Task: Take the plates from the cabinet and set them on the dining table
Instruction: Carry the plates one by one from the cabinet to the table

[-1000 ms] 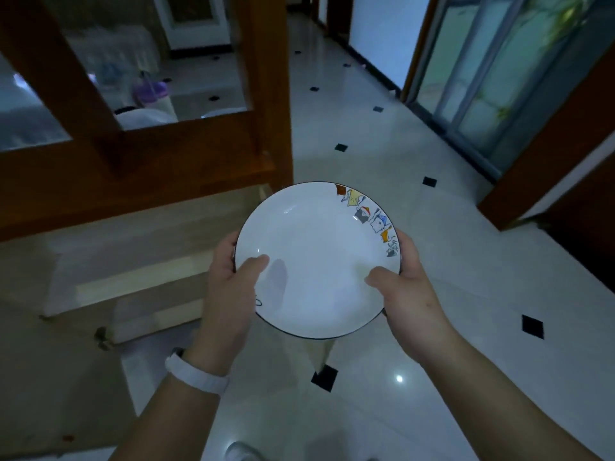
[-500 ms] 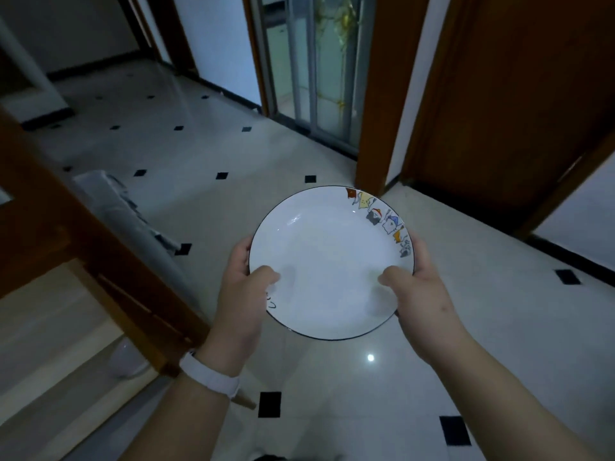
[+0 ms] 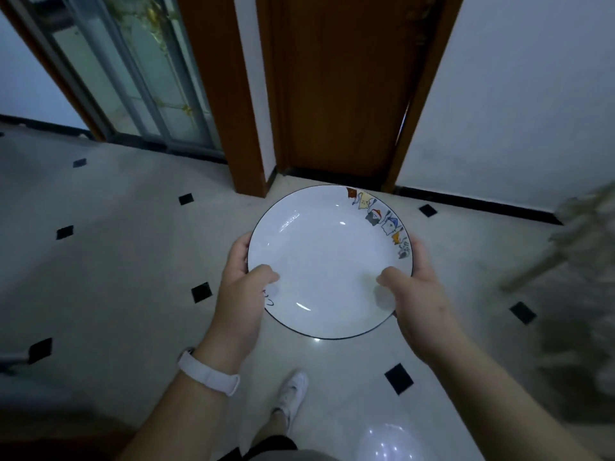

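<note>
A white plate [image 3: 327, 257] with a thin dark rim and small cartoon figures along its upper right edge is held level in front of me, above the floor. My left hand [image 3: 238, 294] grips its left edge, thumb on top and fingers underneath. My right hand [image 3: 417, 291] grips the right edge the same way. A white band sits on my left wrist. Neither the cabinet nor the dining table is in view.
A brown wooden door [image 3: 342, 84] in its frame stands straight ahead, with a glass sliding door [image 3: 133, 78] to its left. The pale tiled floor [image 3: 116, 261] has small black diamonds. A blurred object [image 3: 572, 261] fills the right edge. My white shoe [image 3: 293, 392] shows below.
The view has swung right: the wooden furniture at the left has gone out of sight and the brown door now faces me. Both hands keep the same hold on the plate.
</note>
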